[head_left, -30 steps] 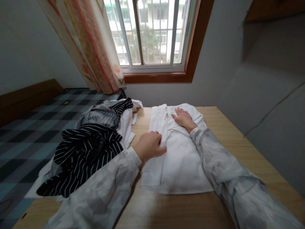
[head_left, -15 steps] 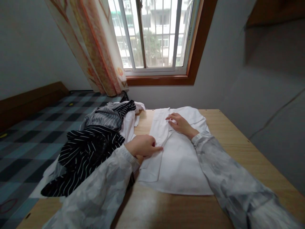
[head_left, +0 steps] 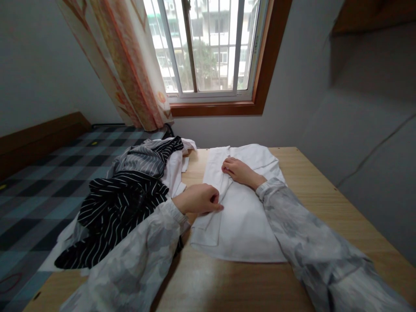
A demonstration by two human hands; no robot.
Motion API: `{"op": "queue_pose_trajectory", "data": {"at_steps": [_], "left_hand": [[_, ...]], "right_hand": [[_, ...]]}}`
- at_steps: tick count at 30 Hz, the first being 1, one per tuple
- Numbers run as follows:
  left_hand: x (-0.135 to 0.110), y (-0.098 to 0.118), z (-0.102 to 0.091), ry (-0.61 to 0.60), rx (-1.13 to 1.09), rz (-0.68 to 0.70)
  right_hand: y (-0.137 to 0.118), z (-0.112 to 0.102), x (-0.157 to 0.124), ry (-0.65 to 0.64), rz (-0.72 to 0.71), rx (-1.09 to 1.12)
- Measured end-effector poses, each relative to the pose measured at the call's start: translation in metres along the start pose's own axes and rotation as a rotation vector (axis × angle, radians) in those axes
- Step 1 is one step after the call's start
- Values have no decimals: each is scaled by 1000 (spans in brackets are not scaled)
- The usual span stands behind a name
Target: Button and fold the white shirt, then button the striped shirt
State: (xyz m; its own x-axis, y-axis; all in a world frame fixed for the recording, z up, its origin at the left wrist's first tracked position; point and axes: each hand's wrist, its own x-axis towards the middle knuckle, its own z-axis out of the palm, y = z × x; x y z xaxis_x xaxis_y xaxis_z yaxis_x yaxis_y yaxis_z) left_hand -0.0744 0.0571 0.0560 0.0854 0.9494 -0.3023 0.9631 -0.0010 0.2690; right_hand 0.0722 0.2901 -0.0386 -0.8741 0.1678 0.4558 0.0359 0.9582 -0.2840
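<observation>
A white shirt [head_left: 248, 225] lies spread on the wooden table, with a sleeve-like strip folded along its left side and the strip's end near the lower left corner. My left hand [head_left: 199, 198] is at the strip's left edge, fingers curled and thumb laid along the cloth, gripping it. Farther up, my right hand [head_left: 240, 171] presses bent fingers together on the inner edge of the strip, pinching the fabric. Its fingertips are partly hidden by the hand. Both forearms wear grey patterned sleeves.
A heap of black striped clothing [head_left: 126, 199] with white cloth under it lies on the left of the table [head_left: 318, 208]. Beyond it is a bed with a checked cover [head_left: 35, 203]. A curtain [head_left: 130, 65] and a window [head_left: 214, 52] are at the back.
My right hand's fingers, more outstretched before, have curled in and closed on the cloth. My left hand stays at the strip's edge. The shirt's lower edge has shifted slightly.
</observation>
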Motion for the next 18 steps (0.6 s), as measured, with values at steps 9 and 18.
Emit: {"op": "queue_pose_trajectory", "data": {"at_steps": [9,18], "left_hand": [[-5,10,0,180,82,11],[1,25,15,81,-92,25]], "right_hand": [[-1,-11,-7,167,72,-31],[6,-13,-17,82,90,-3]]}}
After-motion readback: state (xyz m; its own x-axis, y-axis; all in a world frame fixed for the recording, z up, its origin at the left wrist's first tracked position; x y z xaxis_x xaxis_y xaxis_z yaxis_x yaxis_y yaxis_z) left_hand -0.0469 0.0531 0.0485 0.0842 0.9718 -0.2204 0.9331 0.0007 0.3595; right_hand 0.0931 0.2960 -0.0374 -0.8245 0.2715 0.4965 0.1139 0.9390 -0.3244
